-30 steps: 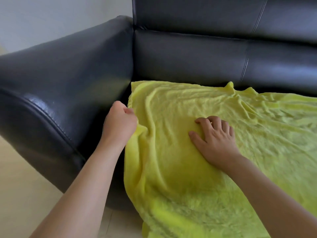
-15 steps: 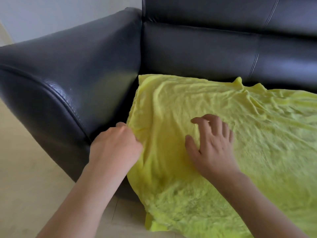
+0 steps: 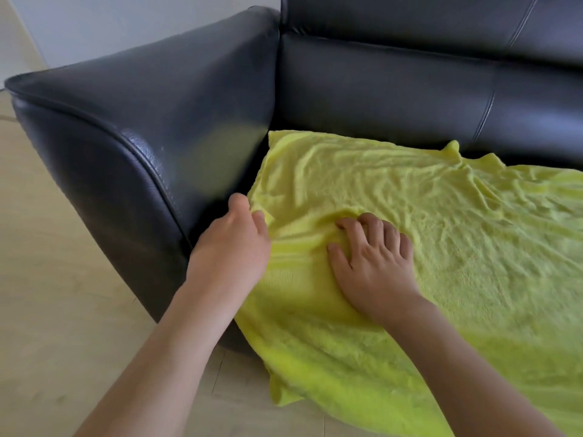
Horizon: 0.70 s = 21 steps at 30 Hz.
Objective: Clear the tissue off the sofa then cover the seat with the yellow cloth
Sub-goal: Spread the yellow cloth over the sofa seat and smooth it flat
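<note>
A yellow cloth [image 3: 426,216] lies spread over the seat of the black leather sofa [image 3: 394,83], its front edge hanging down over the seat's front toward the floor. My left hand [image 3: 233,244] pinches the cloth's left edge beside the armrest, fingers curled around the fabric. Resting palm down on the cloth just to its right, my right hand [image 3: 372,263] has its fingertips bent and bunching a small fold. No tissue is in view.
The sofa's wide black armrest [image 3: 142,127] rises directly left of my left hand. Pale wooden floor [image 3: 56,310] runs along the left and bottom. A light wall [image 3: 126,20] stands behind the armrest.
My left hand slid down the cloth's left edge toward the front of the seat, then back up a little. The right hand's fingers curled and gathered a fold. The camera shifted left.
</note>
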Each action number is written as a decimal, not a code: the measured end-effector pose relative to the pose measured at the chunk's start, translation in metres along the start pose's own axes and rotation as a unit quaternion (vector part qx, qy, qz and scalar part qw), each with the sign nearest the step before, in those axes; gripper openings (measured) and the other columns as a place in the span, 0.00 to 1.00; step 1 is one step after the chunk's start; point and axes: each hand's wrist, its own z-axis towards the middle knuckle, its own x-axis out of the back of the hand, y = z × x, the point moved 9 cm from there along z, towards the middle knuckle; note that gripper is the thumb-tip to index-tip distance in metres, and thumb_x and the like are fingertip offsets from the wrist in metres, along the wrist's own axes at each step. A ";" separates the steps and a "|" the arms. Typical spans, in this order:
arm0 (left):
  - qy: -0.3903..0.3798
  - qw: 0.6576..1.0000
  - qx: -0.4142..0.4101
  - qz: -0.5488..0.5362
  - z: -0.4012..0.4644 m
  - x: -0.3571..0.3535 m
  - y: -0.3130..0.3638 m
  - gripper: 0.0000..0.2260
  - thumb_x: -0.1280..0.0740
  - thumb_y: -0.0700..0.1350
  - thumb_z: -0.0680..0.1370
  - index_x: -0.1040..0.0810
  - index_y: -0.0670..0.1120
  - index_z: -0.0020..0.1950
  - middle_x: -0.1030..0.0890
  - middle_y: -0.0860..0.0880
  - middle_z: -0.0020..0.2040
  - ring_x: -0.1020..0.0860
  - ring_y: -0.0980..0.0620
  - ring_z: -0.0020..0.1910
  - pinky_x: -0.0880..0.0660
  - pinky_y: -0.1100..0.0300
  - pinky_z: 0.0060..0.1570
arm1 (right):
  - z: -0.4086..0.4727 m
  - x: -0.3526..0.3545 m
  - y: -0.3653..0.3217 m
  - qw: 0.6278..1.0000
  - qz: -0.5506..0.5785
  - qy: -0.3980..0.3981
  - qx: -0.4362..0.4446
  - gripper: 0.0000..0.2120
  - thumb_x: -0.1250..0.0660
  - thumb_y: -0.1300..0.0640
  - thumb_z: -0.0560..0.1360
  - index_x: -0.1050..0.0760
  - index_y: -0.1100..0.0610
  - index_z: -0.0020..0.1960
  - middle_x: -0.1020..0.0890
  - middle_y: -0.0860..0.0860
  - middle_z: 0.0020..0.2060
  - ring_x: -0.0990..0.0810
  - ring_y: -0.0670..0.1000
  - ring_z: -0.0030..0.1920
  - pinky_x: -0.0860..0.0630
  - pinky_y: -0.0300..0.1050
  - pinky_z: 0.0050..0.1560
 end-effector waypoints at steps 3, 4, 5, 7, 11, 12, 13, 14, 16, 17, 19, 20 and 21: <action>0.036 0.992 -0.037 0.114 -0.002 0.002 0.009 0.06 0.45 0.43 0.81 0.44 0.46 0.52 0.28 0.47 0.42 0.26 0.41 0.42 0.35 0.52 0.38 | 0.000 0.001 -0.001 1.000 0.009 -0.004 -0.006 0.21 0.51 0.41 0.79 0.40 0.44 0.71 0.41 0.47 0.71 0.44 0.51 0.71 0.51 0.51 0.71; 0.027 0.989 -0.038 0.138 -0.002 -0.002 0.012 0.08 0.45 0.42 0.79 0.44 0.46 0.53 0.28 0.45 0.48 0.26 0.40 0.48 0.34 0.52 0.42 | 0.000 0.001 -0.001 1.000 0.012 -0.006 -0.007 0.22 0.51 0.41 0.79 0.41 0.44 0.71 0.41 0.47 0.71 0.44 0.51 0.72 0.51 0.51 0.71; 0.019 0.985 -0.040 0.167 -0.003 -0.006 0.014 0.10 0.44 0.43 0.78 0.43 0.47 0.56 0.30 0.44 0.53 0.28 0.41 0.53 0.34 0.51 0.46 | 0.000 0.002 0.000 1.000 0.012 -0.009 -0.007 0.22 0.50 0.40 0.79 0.41 0.44 0.71 0.41 0.46 0.71 0.44 0.51 0.71 0.50 0.51 0.71; 0.006 0.971 -0.044 0.234 -0.007 -0.014 0.015 0.13 0.43 0.46 0.77 0.42 0.48 0.59 0.35 0.46 0.57 0.34 0.43 0.56 0.38 0.52 0.51 | 0.002 0.005 0.003 1.000 0.009 -0.010 -0.006 0.22 0.49 0.40 0.79 0.40 0.44 0.71 0.40 0.47 0.71 0.43 0.52 0.71 0.49 0.51 0.71; 0.044 0.966 -0.070 0.243 -0.013 -0.008 0.022 0.20 0.43 0.48 0.76 0.44 0.49 0.66 0.41 0.46 0.63 0.40 0.44 0.60 0.39 0.52 0.57 | 0.007 0.018 0.024 0.999 0.019 -0.001 -0.039 0.23 0.48 0.41 0.79 0.38 0.48 0.72 0.39 0.49 0.71 0.42 0.54 0.71 0.48 0.53 0.71; 0.054 0.969 -0.086 0.224 -0.011 -0.008 0.030 0.22 0.43 0.48 0.77 0.45 0.49 0.69 0.43 0.45 0.68 0.41 0.43 0.64 0.40 0.51 0.61 | 0.010 0.020 0.030 0.999 0.016 0.006 -0.045 0.23 0.48 0.42 0.80 0.38 0.48 0.72 0.39 0.50 0.72 0.42 0.55 0.72 0.48 0.54 0.71; 0.044 0.974 -0.099 0.201 -0.007 -0.012 0.037 0.23 0.43 0.49 0.78 0.45 0.48 0.72 0.46 0.44 0.72 0.44 0.43 0.69 0.42 0.50 0.66 | 0.012 0.022 0.035 0.999 0.010 0.014 -0.046 0.23 0.48 0.42 0.80 0.38 0.49 0.72 0.40 0.50 0.73 0.43 0.55 0.73 0.49 0.54 0.71; 0.012 0.979 -0.102 0.176 0.000 -0.023 0.041 0.24 0.45 0.51 0.80 0.46 0.48 0.75 0.48 0.43 0.75 0.47 0.42 0.72 0.46 0.49 0.70 | 0.015 0.023 0.039 0.999 0.002 0.019 -0.046 0.24 0.48 0.42 0.80 0.38 0.49 0.73 0.41 0.51 0.74 0.44 0.54 0.73 0.50 0.55 0.72; -0.089 0.981 -0.076 0.153 0.012 -0.056 0.039 0.27 0.51 0.57 0.82 0.50 0.48 0.79 0.55 0.45 0.79 0.54 0.44 0.78 0.54 0.46 0.75 | 0.020 0.018 0.046 0.999 -0.013 0.003 -0.046 0.26 0.50 0.40 0.79 0.42 0.48 0.75 0.44 0.51 0.76 0.48 0.54 0.75 0.53 0.55 0.74; -0.119 0.977 -0.069 0.163 0.016 -0.070 0.035 0.29 0.54 0.60 0.82 0.53 0.50 0.80 0.58 0.45 0.80 0.57 0.44 0.78 0.58 0.44 0.76 | 0.022 0.013 0.049 0.999 -0.016 -0.016 -0.049 0.28 0.52 0.39 0.79 0.45 0.48 0.76 0.46 0.51 0.77 0.50 0.53 0.76 0.54 0.56 0.75; -0.124 0.970 -0.080 0.191 0.024 -0.085 0.028 0.31 0.59 0.64 0.80 0.57 0.53 0.80 0.60 0.46 0.80 0.60 0.45 0.79 0.61 0.44 0.76 | 0.024 0.005 0.055 0.997 -0.012 -0.047 -0.057 0.30 0.55 0.37 0.79 0.50 0.46 0.78 0.51 0.50 0.78 0.55 0.53 0.77 0.57 0.56 0.75; -0.122 0.969 -0.089 0.195 0.028 -0.087 0.027 0.31 0.60 0.65 0.80 0.57 0.54 0.80 0.60 0.47 0.80 0.60 0.46 0.79 0.61 0.45 0.76 | 0.025 0.003 0.057 0.997 -0.009 -0.053 -0.059 0.30 0.56 0.36 0.79 0.52 0.46 0.78 0.52 0.50 0.78 0.56 0.52 0.77 0.58 0.55 0.76; -0.126 0.968 -0.097 0.193 0.032 -0.087 0.025 0.31 0.60 0.66 0.79 0.58 0.56 0.80 0.60 0.48 0.80 0.60 0.47 0.79 0.62 0.46 0.76 | 0.025 0.002 0.057 0.997 -0.008 -0.058 -0.059 0.31 0.56 0.36 0.79 0.53 0.45 0.78 0.53 0.49 0.79 0.57 0.52 0.78 0.59 0.55 0.76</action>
